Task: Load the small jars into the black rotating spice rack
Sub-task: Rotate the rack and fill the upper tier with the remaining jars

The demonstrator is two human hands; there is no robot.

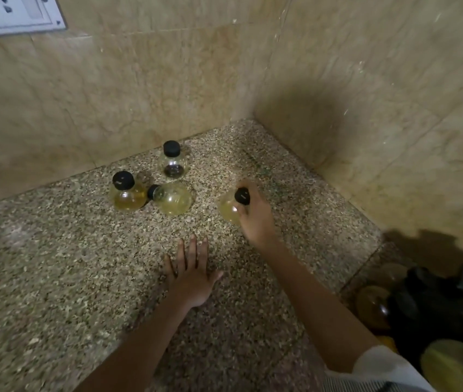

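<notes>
Wall socket (12, 12): white plate on the tiled wall, far up and left of the tipped jar; no writing readable
Left jar (127, 195): upright just left of the tipped jar, close against its cap; black cap, yellowish fill
Tipped jar (172, 198): on its side on the speckled counter (55, 278), cap pointing left; still to be loaded
Back jar (171, 161): upright just behind the tipped jar, toward the wall; dark contents at the bottom
Left hand (190, 275): in front of the tipped jar, fingers straight and spread, palm down at the counter, holding nothing
Held jar (228, 209): right of the tipped jar, apart from it, black cap uppermost; whether it is lifted or resting on the counter cannot be told
Right hand (255, 219): fingers curled round the held jar's neck and shoulder
Spice rack (428, 295): dark, blurred, well to the right and nearer than the tipped jar, on a lower level, with seated jars (373, 306) already in it
Handling: round-bellied, smooth and rigid, probably light; likely to roll once tipped and to slip if pinched on the belly; the neck just under the cap looks the surest hold. Glass or plastic cannot be told, so treat as breakable
Writing: a pale mark on two caps, too small to read; no labels seen
</notes>
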